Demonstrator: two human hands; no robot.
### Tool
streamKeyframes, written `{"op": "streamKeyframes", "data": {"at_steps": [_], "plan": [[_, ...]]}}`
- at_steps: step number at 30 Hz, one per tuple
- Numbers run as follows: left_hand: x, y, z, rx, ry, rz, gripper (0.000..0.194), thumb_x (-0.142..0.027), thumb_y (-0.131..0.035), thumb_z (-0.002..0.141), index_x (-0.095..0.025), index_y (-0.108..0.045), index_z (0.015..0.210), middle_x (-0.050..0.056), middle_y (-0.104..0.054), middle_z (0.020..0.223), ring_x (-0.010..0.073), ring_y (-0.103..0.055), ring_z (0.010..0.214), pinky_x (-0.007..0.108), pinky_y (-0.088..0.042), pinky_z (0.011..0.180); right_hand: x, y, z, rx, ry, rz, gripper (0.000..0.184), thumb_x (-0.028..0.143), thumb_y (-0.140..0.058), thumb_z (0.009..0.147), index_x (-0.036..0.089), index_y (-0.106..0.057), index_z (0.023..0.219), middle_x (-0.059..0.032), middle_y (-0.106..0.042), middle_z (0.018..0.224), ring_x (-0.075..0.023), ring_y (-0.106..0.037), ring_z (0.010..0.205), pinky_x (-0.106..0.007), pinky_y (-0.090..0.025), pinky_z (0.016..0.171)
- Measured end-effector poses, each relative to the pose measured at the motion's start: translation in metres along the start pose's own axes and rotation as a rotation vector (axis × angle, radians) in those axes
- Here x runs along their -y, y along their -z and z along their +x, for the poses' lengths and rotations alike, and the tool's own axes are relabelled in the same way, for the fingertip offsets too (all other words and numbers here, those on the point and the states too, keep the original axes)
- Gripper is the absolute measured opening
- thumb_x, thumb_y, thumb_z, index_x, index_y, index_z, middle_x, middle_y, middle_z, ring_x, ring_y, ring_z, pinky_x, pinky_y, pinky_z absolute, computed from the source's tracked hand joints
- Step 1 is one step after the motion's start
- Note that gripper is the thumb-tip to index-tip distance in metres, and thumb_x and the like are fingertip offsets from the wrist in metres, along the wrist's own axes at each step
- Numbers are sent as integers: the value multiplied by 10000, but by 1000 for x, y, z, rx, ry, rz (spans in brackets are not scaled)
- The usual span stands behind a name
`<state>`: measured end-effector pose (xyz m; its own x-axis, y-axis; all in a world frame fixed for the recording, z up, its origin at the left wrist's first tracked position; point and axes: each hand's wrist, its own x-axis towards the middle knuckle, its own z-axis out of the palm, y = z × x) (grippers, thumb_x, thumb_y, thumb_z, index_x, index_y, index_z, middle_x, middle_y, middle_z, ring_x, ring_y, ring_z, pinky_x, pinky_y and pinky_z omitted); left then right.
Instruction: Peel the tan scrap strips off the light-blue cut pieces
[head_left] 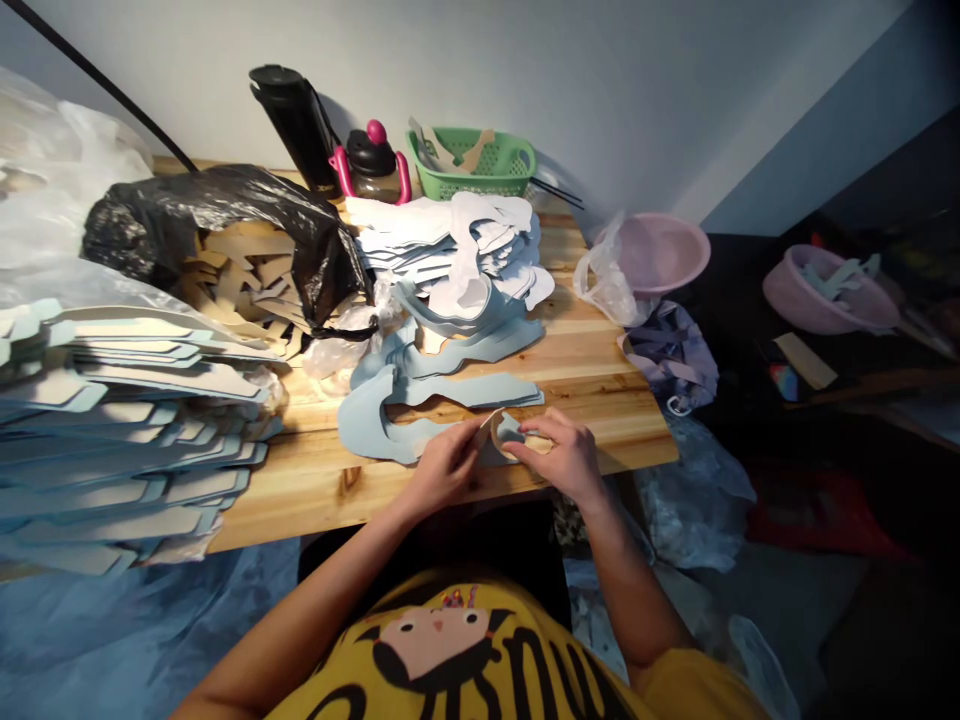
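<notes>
At the table's front edge, my left hand (450, 462) has its fingers closed on one arm of a light-blue, U-shaped cut-out piece (366, 425) lying on the wood. My right hand (564, 455) pinches a beige strip (496, 430) that curls up between the two hands. The strip's underside and part of the piece are hidden by my fingers. Just beyond lie more light-blue curved pieces (480, 350), partly stacked. Behind those is a pile of white cut-out pieces (420, 235).
Stacked blue-and-beige pieces (127, 440) cover the table's left side. A black plastic bag (217, 190) holds beige strips. Along the wall stand a black tumbler (292, 125), a pink-handled bottle (373, 170) and a green basket (476, 180). Pink basins (664, 250) sit right.
</notes>
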<state>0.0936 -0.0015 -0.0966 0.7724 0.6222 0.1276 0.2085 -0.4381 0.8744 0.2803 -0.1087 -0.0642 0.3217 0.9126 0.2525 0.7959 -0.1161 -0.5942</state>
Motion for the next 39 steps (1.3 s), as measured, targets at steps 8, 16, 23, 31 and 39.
{"op": "streamKeyframes", "data": {"at_steps": [8, 16, 23, 31, 39], "plan": [[-5, 7, 1, 11, 96, -106, 344, -170, -437, 843, -170, -678, 1090, 55, -744, 940, 193, -675, 826, 289, -531, 748, -59, 26, 9, -392, -165, -464, 174, 308, -568, 919, 202, -702, 886, -98, -669, 854, -230, -582, 764, -307, -393, 636], [1, 3, 0, 32, 86, -243, 401, -186, -443, 862, -176, -641, 1210, 74, -732, 1065, 206, -674, 947, 314, -530, 859, 4, -17, 3, -93, 99, -74, 196, 270, -538, 966, 248, -733, 956, -64, -751, 924, -199, -693, 852, -306, -501, 783], [-2, 6, 1, 22, 62, -236, 428, -161, -449, 840, -172, -659, 1212, 52, -731, 1040, 192, -665, 935, 294, -521, 859, 17, -34, 6, -85, 147, -117, 227, 226, -520, 965, 224, -736, 897, -78, -757, 938, -214, -698, 871, -317, -497, 766], [-1, 5, -1, 33, -20, -63, 511, -79, -425, 822, -185, -644, 1271, 21, -668, 827, 138, -584, 714, 254, -484, 719, 5, -32, 11, -224, -20, 32, 116, 190, -577, 846, 215, -667, 778, -43, -729, 788, -183, -670, 764, -277, -468, 724], [4, -13, -11, -62, -214, 193, 212, -217, -536, 954, -172, -629, 1139, 70, -700, 988, 182, -630, 888, 293, -510, 802, -47, -2, -14, -331, -421, 645, 119, 218, -644, 701, 207, -581, 801, 40, -633, 669, -137, -586, 627, -224, -434, 589]]}}
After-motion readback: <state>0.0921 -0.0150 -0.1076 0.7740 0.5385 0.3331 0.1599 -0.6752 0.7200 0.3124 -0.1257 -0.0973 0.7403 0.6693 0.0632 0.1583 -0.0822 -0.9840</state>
